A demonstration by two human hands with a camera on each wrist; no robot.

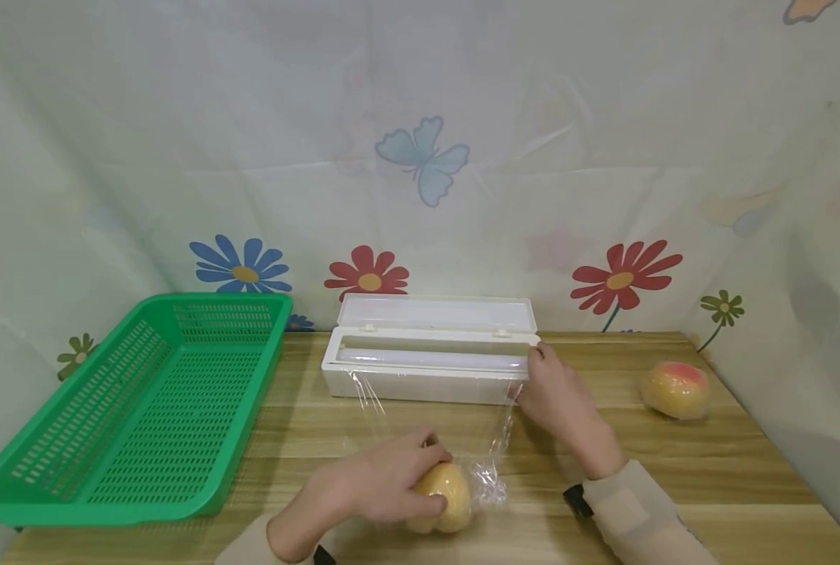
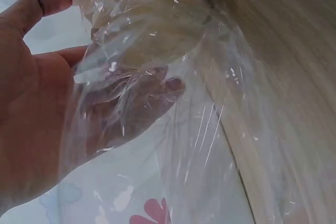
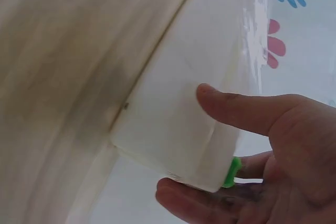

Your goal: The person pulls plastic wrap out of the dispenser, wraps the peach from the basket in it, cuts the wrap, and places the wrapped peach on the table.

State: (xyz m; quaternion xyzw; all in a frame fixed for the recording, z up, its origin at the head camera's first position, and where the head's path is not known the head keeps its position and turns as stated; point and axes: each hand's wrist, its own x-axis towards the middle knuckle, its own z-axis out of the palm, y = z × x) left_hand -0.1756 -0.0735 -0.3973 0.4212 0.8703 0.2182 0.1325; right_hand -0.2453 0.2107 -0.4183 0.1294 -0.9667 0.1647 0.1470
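Green basket left on table; second fruit far right.

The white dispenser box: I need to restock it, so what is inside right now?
Inside the open white dispenser box, cling film stretches out to the fruit under the left hand. The roll itself isn't clearly visible.
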